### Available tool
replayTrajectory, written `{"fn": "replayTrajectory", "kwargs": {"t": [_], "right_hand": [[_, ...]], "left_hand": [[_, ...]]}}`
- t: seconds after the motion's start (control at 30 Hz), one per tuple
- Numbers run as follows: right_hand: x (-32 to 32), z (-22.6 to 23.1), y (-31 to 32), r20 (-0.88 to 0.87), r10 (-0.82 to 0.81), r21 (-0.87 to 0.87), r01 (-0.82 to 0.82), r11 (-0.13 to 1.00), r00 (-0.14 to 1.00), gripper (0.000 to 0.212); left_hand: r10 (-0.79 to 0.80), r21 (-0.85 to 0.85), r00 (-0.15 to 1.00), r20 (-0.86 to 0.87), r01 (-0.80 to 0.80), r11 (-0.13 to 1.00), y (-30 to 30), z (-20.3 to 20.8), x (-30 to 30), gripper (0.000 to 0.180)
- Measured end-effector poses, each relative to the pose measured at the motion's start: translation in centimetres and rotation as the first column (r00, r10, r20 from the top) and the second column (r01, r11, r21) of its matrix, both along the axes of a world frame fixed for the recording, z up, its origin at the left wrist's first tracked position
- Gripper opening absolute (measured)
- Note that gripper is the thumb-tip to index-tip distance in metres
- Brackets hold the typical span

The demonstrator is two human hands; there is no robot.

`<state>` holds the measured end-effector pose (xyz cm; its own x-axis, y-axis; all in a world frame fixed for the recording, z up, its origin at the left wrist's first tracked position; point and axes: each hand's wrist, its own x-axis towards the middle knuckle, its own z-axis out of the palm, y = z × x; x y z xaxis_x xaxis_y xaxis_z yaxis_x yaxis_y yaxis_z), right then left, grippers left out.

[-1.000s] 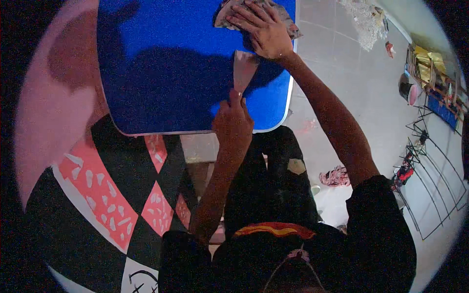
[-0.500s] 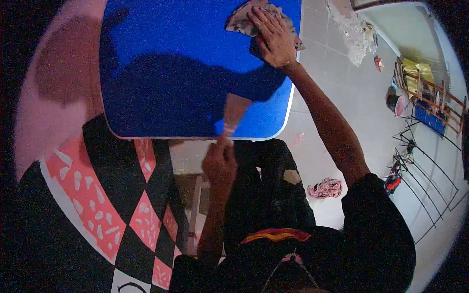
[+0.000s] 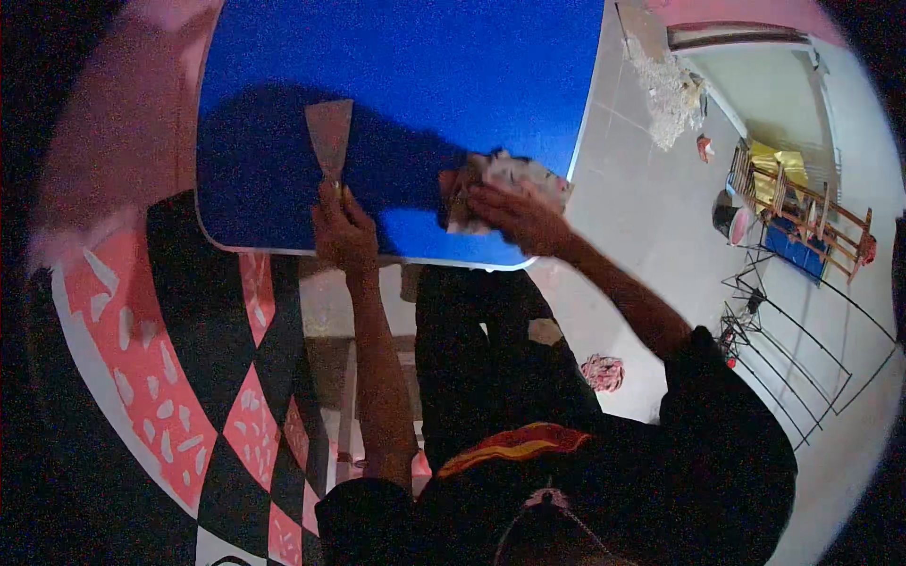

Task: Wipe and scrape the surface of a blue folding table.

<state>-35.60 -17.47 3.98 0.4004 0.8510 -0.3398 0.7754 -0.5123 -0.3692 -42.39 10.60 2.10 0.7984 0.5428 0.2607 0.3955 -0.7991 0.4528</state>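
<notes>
A blue tabletop (image 3: pixel 472 75) with a white edge spreads out in front of me. My left hand (image 3: pixel 345 231) is wrapped round the handle of a scraper (image 3: pixel 330 132), whose wide flat blade points away from me over the near left part of the top. On the near right corner, my right hand (image 3: pixel 519 219) presses a crumpled, patterned cloth (image 3: pixel 528 177) against the surface. Some of the cloth shows past the fingers and reaches the right edge. My shadow darkens the middle of the tabletop.
A pink, black and white patterned surface (image 3: pixel 179 396) lies to the left. On the pale floor at right are a crumpled reddish cloth (image 3: pixel 604 373), a black wire rack (image 3: pixel 802 349), a bucket (image 3: pixel 731 219) and a wooden frame (image 3: pixel 812 203). Whitish rubble (image 3: pixel 665 94) lies farther off.
My right hand has drawn the cloth from the far right of the tabletop toward me. My left hand has moved left and forward with the scraper, now over the top.
</notes>
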Motion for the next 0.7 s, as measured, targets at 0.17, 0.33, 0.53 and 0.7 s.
{"fn": "replayTrajectory", "kwargs": {"t": [0.17,0.33,0.53,0.7], "right_hand": [[16.6,1.2,-0.2,-0.139,-0.534,0.408,0.540,0.736,0.834,0.063],[13.3,-0.5,2.3,0.358,-0.625,0.457,0.454,0.765,0.693,0.068],[-5.6,-0.2,3.1,0.481,0.231,-0.410,-0.016,0.912,0.846,0.065],[4.3,0.2,1.1,-0.160,-0.106,-0.111,0.088,0.990,0.981,0.046]], "left_hand": [[0.028,0.076,0.998,-0.053,-0.024,0.997,0.2,-0.3,0.8,0.033],[0.037,0.098,0.993,-0.109,-0.026,0.995,0.2,0.0,0.6,0.034],[0.068,0.082,0.995,-0.075,-0.062,0.995,-0.1,1.4,1.3,0.032],[-0.082,0.130,0.988,0.129,0.065,0.989,-0.7,1.6,1.8,0.030]]}}
